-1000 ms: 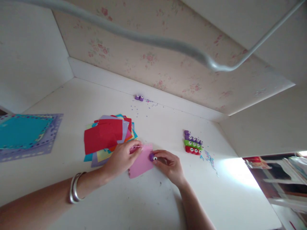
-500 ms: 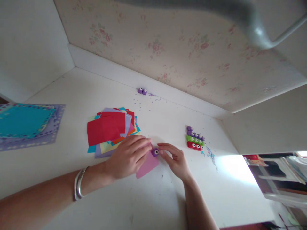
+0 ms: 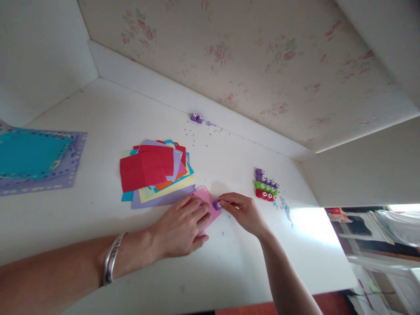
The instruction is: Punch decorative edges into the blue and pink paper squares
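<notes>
A pink sheet of paper (image 3: 205, 194) lies on the white table, with small marks or cut-outs along its far edge. My left hand (image 3: 182, 225) rests over its left part, fingers loosely stretched and slightly bent. At the sheet's right edge sits a small purple craft punch (image 3: 216, 204) with a white button. My right hand (image 3: 241, 212) has thumb and fingers closed on this punch, partly covering it. Just beyond my left hand is a pile of coloured paper pieces (image 3: 147, 168), red on top.
More punches in red, green and purple (image 3: 266, 186) stand in rows at the right, beside scattered paper bits (image 3: 286, 210). Two purple punches (image 3: 197, 117) stand near the back wall. Blue and lilac sheets with punched borders (image 3: 36, 153) lie at the far left.
My left hand has drawn back toward me, uncovering more of the pink sheet. My right fingers have closed over the punch, whose button was plainly visible before. The view has shifted slightly.
</notes>
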The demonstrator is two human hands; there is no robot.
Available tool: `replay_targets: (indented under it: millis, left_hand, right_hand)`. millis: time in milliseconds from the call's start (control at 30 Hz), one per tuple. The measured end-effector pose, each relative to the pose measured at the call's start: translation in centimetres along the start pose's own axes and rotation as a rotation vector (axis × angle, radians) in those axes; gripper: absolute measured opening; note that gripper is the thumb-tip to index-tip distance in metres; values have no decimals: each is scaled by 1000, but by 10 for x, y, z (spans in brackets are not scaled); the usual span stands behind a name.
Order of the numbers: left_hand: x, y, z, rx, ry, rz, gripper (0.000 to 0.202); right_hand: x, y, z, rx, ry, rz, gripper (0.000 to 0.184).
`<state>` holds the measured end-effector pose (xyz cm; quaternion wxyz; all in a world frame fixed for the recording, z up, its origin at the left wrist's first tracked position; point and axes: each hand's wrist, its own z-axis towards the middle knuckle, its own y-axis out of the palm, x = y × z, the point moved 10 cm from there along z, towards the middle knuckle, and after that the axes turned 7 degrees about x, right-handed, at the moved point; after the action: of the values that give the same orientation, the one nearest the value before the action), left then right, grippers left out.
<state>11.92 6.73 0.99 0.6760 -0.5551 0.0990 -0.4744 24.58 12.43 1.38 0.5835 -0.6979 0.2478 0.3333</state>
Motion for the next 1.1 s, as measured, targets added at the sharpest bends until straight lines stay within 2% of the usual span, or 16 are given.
replay_targets:
  millis: [433,767,900,1100]
  left_hand:
    - [5,2,1,-27,47,-3,42]
    - [6,2,1,-15,62,-10,42]
    - [6,1,1,-13,55,-29,41]
    - [5,0,1,-12,52,-46,40]
  right_hand:
    - [-5,3,2,-7,-22,-64,19]
    - [2,2,5,-36,89,-37,15]
    - [7,7,8,-96,151,-9,16]
    - [3,11,15,-195,159,-28,13]
